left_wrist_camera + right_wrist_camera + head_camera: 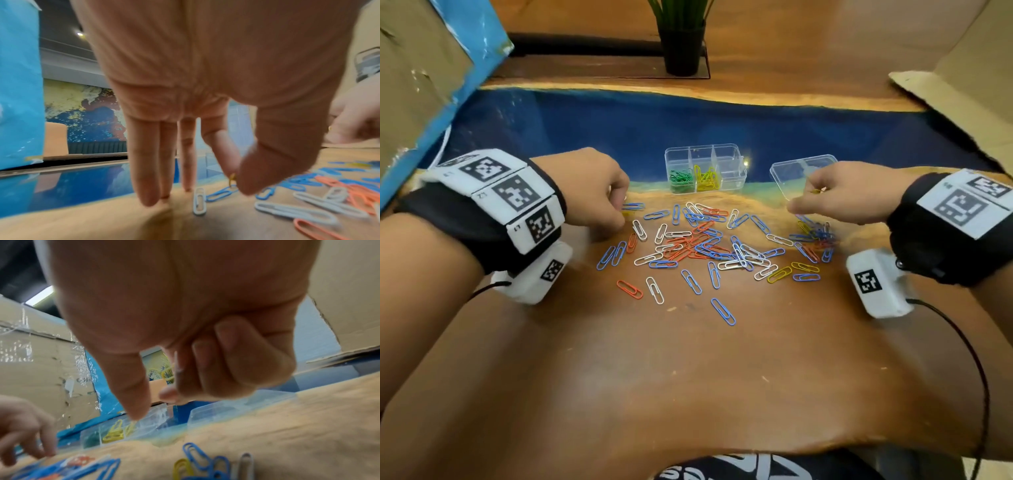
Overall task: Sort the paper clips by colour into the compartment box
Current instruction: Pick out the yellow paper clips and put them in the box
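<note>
Head view: left hand (594, 192) pinches a yellow clip (232, 177) off the worktop (688, 359), its long axis near upright; right hand (839, 192) holds yellow clips (815, 190), fingers (216, 363) curled. Best carry both over the compartment box (705, 169), release above the yellow section, clear of green

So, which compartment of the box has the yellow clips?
The middle front compartment of the compartment box: green clips fill the one on its left.
</note>
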Demonstrator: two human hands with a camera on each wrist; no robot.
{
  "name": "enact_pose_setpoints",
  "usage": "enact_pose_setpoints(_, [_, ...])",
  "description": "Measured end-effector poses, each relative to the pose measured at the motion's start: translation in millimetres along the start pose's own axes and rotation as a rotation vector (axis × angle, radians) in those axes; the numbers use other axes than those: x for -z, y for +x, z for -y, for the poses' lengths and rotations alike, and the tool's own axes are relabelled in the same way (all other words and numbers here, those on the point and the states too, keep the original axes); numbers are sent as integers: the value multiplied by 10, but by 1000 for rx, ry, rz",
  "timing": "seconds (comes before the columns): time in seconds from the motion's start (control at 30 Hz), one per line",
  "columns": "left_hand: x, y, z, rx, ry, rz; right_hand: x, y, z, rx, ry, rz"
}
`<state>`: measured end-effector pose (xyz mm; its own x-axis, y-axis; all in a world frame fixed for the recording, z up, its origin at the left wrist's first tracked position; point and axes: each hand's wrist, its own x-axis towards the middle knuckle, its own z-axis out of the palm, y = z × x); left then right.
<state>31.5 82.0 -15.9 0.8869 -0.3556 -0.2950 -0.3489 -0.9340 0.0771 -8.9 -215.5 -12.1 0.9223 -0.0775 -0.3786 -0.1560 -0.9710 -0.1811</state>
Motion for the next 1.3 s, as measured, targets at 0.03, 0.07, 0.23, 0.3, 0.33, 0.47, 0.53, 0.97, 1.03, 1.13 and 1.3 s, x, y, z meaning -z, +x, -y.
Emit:
enact_pose_setpoints(0.03, [5,-17,-12,-3,-37,-37,-17,0,-14,7,-51,-12])
enact_pose_setpoints(0.07, [9,-37,-40,-19,-64,-69,-40,7,-33,12,-81,-15])
enact_pose_setpoints(0.23, [33,-104,-359,-174,-157,-72,-101,14,-30,1,-116,-24])
enact_pose_setpoints(0.3, [18,-75,-499,-231,-201,-38,-94,-14,6,8,-122,-31])
enact_pose_setpoints(0.33, [8,-55,-567,-261,-221,-24,-97,-22,20,12,-129,-35])
enact_pose_setpoints(0.47, [-31,8,-854,-341,-219,41,-105,-60,39,32,-156,-67])
enact_pose_setpoints(0.53, [-39,25,-1008,-366,-207,70,-89,-96,36,33,-71,-72])
enact_pose_setpoints(0.97, [-134,206,-1610,-336,-135,252,-125,-294,-246,28,1128,342])
enact_pose_setpoints(1.03, [-154,207,-1663,-342,-69,220,-152,-293,-255,25,1095,313])
enact_pose_setpoints(1.13, [-187,206,-1694,-360,0,159,-180,-292,-265,28,1077,310])
enact_pose_setpoints(1.3, [-173,201,-1713,-405,78,104,-196,-288,-266,18,982,261])
